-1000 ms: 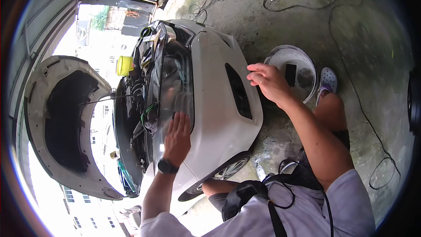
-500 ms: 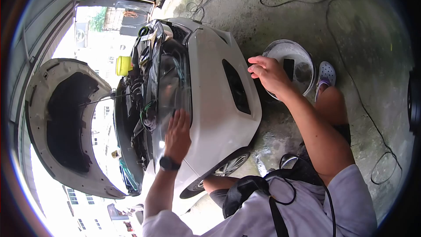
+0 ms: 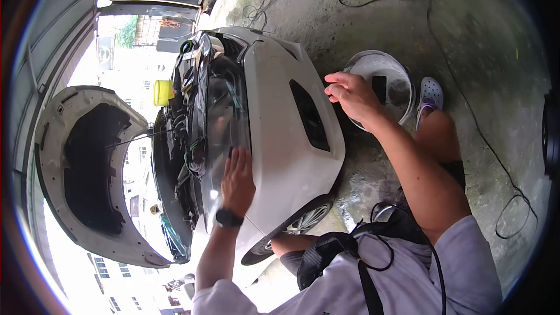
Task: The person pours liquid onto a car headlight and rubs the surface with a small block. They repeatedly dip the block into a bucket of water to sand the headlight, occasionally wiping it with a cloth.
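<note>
My left hand [image 3: 238,182], with a dark watch [image 3: 228,217] on its wrist, lies flat at the edge of the clear headlight [image 3: 224,119] of a white car [image 3: 271,99]. Its fingers are stretched out; a small dark bit shows beside the fingertips, too small to name. My right hand [image 3: 353,96] hangs in the air between the bumper and a round bucket [image 3: 402,64], fingers loosely bent and partly apart, nothing seen in them. A dark rectangular object [image 3: 379,88] is at the bucket, beyond this hand.
The raised hood [image 3: 52,134] stands at the left, held by a rod. A yellow container [image 3: 163,93] sits by the engine bay. Black cables [image 3: 466,105] run over the concrete floor [image 3: 490,76]. A front wheel [image 3: 297,221] and a clog-type shoe [image 3: 431,92] are near my legs.
The whole view has shifted slightly. My left hand stays at the headlight edge, and my right hand remains in the air with much the same pose.
</note>
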`<move>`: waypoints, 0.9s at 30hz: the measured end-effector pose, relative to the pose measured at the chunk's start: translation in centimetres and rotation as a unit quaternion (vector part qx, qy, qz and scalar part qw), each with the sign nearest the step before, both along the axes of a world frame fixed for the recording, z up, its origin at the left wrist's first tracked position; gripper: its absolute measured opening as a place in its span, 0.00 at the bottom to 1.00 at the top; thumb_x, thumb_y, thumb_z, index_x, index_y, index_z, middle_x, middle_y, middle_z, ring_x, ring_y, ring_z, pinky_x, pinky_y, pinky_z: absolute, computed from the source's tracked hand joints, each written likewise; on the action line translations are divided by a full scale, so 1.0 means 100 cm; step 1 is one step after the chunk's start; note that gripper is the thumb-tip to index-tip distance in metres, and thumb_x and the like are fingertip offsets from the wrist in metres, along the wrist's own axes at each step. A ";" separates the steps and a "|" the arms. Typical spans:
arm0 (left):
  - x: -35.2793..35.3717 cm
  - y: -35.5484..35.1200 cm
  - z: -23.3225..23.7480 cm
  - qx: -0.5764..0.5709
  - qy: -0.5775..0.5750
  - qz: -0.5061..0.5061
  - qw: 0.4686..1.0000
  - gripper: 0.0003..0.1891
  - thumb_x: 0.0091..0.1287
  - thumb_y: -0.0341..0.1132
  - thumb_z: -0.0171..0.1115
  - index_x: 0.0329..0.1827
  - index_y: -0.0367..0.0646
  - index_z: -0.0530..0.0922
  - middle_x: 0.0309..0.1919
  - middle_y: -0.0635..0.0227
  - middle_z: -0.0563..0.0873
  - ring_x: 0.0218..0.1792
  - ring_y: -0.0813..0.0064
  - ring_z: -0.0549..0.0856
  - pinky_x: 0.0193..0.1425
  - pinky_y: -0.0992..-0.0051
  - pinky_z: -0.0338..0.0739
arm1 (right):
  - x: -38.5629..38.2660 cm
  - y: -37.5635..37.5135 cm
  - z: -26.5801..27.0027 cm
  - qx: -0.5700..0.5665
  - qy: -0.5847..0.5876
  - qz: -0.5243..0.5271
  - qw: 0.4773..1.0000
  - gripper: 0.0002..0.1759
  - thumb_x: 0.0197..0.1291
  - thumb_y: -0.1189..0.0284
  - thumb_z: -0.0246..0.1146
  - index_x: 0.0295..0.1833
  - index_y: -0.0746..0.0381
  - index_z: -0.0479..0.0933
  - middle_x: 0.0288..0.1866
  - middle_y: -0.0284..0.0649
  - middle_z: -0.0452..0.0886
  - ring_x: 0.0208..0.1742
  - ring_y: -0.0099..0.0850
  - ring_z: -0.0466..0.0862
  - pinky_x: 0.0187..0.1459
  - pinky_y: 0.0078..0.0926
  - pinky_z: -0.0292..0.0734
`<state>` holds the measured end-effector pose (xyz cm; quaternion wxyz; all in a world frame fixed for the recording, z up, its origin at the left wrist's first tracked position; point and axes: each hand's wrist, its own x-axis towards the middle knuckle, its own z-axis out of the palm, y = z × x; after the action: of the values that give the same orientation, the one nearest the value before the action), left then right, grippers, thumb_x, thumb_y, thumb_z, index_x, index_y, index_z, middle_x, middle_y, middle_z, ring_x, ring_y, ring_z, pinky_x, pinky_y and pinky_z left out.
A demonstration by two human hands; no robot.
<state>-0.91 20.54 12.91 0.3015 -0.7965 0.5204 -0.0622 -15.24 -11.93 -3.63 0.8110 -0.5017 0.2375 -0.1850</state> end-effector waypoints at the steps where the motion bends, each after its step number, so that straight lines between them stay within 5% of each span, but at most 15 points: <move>1: -0.008 0.007 0.002 -0.010 -0.005 0.000 1.000 0.27 0.71 0.21 0.55 0.74 0.28 0.77 0.78 0.45 0.78 0.82 0.47 0.73 0.86 0.48 0.68 | -0.001 -0.002 0.005 0.032 -0.003 -0.002 0.999 0.24 0.79 0.69 0.60 0.73 0.73 0.79 0.56 0.47 0.91 0.56 0.34 0.90 0.62 0.32 0.84; 10: 0.066 -0.067 -0.021 -0.038 0.006 0.013 0.999 0.28 0.71 0.22 0.54 0.77 0.30 0.76 0.80 0.45 0.77 0.83 0.48 0.73 0.88 0.49 0.66 | 0.000 0.002 -0.006 0.037 0.006 -0.015 0.999 0.25 0.78 0.69 0.62 0.73 0.73 0.79 0.57 0.47 0.90 0.56 0.33 0.90 0.62 0.31 0.84; 18: -0.037 0.041 0.012 -0.039 0.021 0.064 0.997 0.34 0.66 0.16 0.54 0.80 0.33 0.75 0.81 0.47 0.77 0.85 0.49 0.72 0.88 0.48 0.66 | 0.004 -0.006 0.002 0.044 -0.015 0.004 0.999 0.28 0.77 0.64 0.63 0.75 0.68 0.79 0.59 0.43 0.90 0.56 0.30 0.89 0.59 0.30 0.81; 27: 0.033 -0.026 -0.008 -0.087 -0.006 0.020 0.996 0.29 0.68 0.18 0.53 0.74 0.33 0.79 0.79 0.47 0.78 0.83 0.48 0.73 0.88 0.50 0.67 | 0.010 0.013 -0.017 0.009 0.023 0.006 1.000 0.28 0.77 0.64 0.61 0.75 0.67 0.79 0.57 0.41 0.90 0.53 0.29 0.90 0.58 0.30 0.81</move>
<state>2.37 17.94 12.14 0.2354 -0.8296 0.4950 -0.1062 -14.29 -10.64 -5.37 0.8108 -0.5000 0.2546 -0.1666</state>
